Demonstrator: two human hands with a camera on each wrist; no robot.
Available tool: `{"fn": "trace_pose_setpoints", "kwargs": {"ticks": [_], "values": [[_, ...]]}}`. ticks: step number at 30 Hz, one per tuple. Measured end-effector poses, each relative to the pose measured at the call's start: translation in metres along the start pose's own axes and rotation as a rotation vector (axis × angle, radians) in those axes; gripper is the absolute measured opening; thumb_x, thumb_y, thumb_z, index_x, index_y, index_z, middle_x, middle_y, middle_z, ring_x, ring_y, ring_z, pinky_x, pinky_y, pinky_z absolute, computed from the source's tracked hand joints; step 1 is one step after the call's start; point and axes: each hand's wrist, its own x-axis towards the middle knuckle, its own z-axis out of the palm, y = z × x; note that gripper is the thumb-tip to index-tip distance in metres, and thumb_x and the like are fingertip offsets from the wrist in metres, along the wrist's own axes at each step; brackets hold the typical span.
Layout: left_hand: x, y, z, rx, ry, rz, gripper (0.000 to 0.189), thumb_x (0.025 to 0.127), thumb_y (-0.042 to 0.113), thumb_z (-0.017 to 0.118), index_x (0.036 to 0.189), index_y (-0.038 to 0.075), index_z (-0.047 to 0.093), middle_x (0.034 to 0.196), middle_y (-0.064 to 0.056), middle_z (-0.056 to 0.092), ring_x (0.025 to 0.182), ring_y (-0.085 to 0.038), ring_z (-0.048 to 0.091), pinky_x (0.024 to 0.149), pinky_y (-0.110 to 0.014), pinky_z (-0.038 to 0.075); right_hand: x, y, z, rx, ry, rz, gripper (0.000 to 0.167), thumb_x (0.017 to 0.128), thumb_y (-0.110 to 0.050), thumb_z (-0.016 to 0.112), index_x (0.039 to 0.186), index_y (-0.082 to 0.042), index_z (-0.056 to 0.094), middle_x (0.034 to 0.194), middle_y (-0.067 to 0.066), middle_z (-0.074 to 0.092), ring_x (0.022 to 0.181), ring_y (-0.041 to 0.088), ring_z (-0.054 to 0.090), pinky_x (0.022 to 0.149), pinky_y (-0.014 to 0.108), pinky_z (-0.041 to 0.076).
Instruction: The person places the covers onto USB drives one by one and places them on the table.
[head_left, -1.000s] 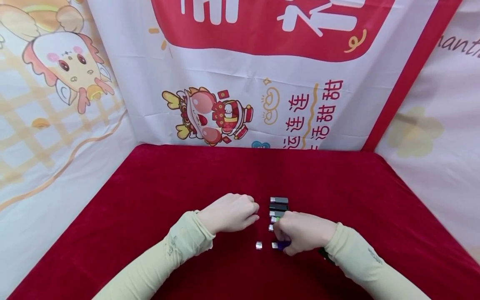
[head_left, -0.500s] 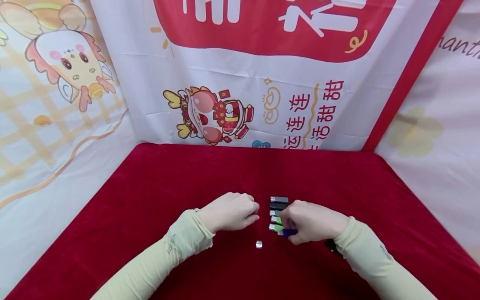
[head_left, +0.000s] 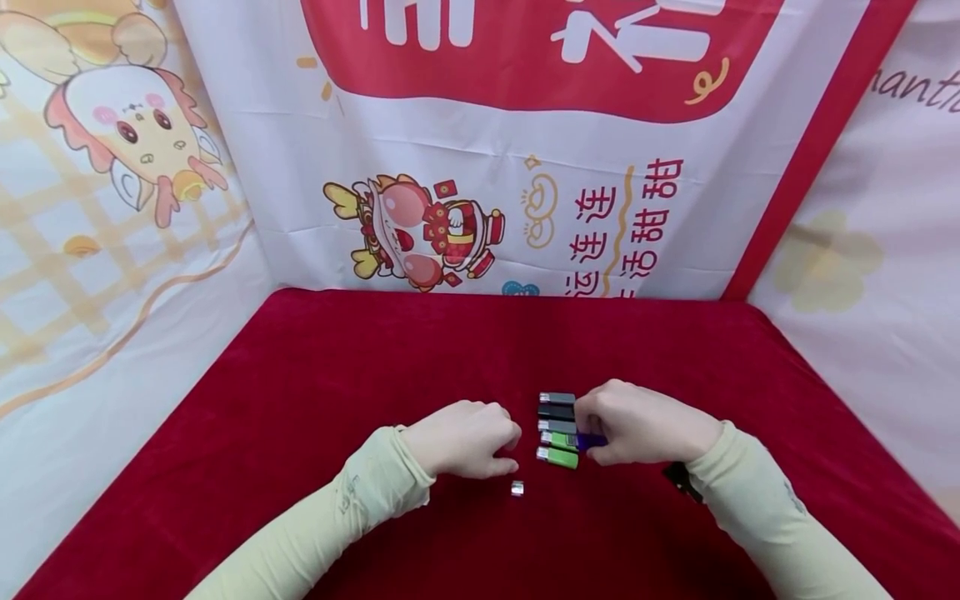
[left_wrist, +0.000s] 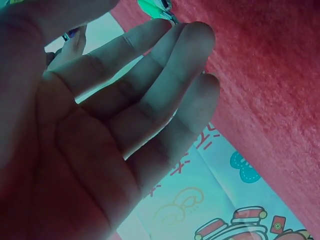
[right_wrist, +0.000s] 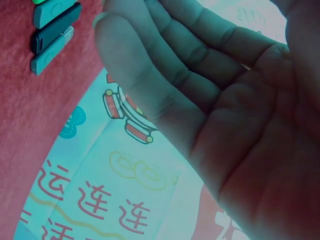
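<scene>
My right hand (head_left: pixel 641 421) pinches a purple USB flash drive (head_left: pixel 591 442) between thumb and fingers, at the right end of the green drives. Beside it lies a row of flash drives: a grey one (head_left: pixel 558 398), a black one (head_left: pixel 556 412), another grey one (head_left: pixel 557 426), a green one (head_left: pixel 559 440) and a second green one (head_left: pixel 558 457), metal plugs pointing left. My left hand (head_left: pixel 467 440) hovers left of the row, holding nothing, its fingers extended in the left wrist view. Just below its thumb sits a small silver piece (head_left: pixel 517 488).
A red velvet cloth (head_left: pixel 390 350) covers the table. A black object (head_left: pixel 681 479) lies partly hidden beneath my right forearm. White printed fabric (head_left: pixel 465 142) hangs behind the table and along both sides.
My right hand has carried the purple flash drive away from near the silver piece, up and to the right, uncovering the green drives. My left hand has dropped slightly, thumb and fingers further apart.
</scene>
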Motion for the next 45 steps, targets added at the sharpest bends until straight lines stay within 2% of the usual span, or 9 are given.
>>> {"fn": "trace_pose_setpoints", "kwargs": {"ticks": [8, 17, 23, 35, 41, 45], "values": [[0.001, 0.01, 0.005, -0.003, -0.016, 0.017, 0.024, 0.083, 0.041, 0.075, 0.075, 0.02, 0.065, 0.069, 0.013, 0.051, 0.058, -0.005, 0.048, 0.056, -0.024, 0.044, -0.001, -0.001, -0.002, -0.004, 0.011, -0.001, 0.02, 0.075, -0.006, 0.078, 0.075, -0.017, 0.061, 0.065, -0.01, 0.054, 0.057, 0.002, 0.048, 0.052, 0.022, 0.046], [0.002, 0.014, 0.013, 0.044, 0.003, 0.036, 0.03, 0.076, 0.044, 0.082, 0.069, 0.023, 0.062, 0.066, 0.014, 0.048, 0.057, -0.005, 0.046, 0.054, -0.022, 0.042, -0.001, -0.002, -0.003, -0.008, 0.009, 0.008, 0.021, 0.076, -0.007, 0.079, 0.075, -0.017, 0.061, 0.065, -0.01, 0.054, 0.057, 0.002, 0.048, 0.053, 0.022, 0.046], [0.003, 0.016, 0.016, 0.045, 0.024, 0.08, 0.029, 0.075, 0.039, 0.084, 0.067, 0.024, 0.06, 0.066, 0.015, 0.046, 0.058, -0.002, 0.045, 0.054, -0.022, 0.042, -0.002, -0.005, -0.003, 0.002, 0.001, 0.029, 0.021, 0.077, -0.007, 0.079, 0.076, -0.018, 0.061, 0.065, -0.01, 0.054, 0.057, 0.002, 0.048, 0.053, 0.023, 0.047], [0.006, 0.02, 0.021, 0.047, 0.015, 0.088, 0.03, 0.077, 0.028, 0.084, 0.062, 0.027, 0.058, 0.067, 0.015, 0.048, 0.057, -0.001, 0.046, 0.052, -0.022, 0.042, -0.002, -0.005, 0.0, 0.013, 0.0, 0.016, 0.022, 0.076, -0.005, 0.078, 0.074, -0.018, 0.06, 0.064, -0.01, 0.053, 0.055, 0.001, 0.047, 0.051, 0.023, 0.045], [0.005, 0.02, 0.021, 0.092, 0.05, 0.117, 0.032, 0.076, 0.025, 0.079, 0.057, 0.025, 0.054, 0.062, 0.013, 0.046, 0.054, -0.003, 0.045, 0.049, -0.023, 0.041, -0.002, -0.004, 0.001, 0.019, -0.004, 0.008, 0.021, 0.076, -0.004, 0.077, 0.074, -0.017, 0.061, 0.065, -0.01, 0.053, 0.056, 0.001, 0.047, 0.05, 0.022, 0.045], [0.005, 0.02, 0.019, 0.065, 0.064, 0.119, 0.036, 0.076, 0.023, 0.077, 0.052, 0.024, 0.05, 0.055, 0.013, 0.044, 0.05, -0.004, 0.044, 0.046, -0.023, 0.039, -0.001, -0.004, 0.001, 0.016, -0.003, 0.001, 0.02, 0.076, -0.004, 0.077, 0.074, -0.017, 0.061, 0.065, -0.01, 0.054, 0.055, 0.001, 0.047, 0.05, 0.022, 0.045]]}}
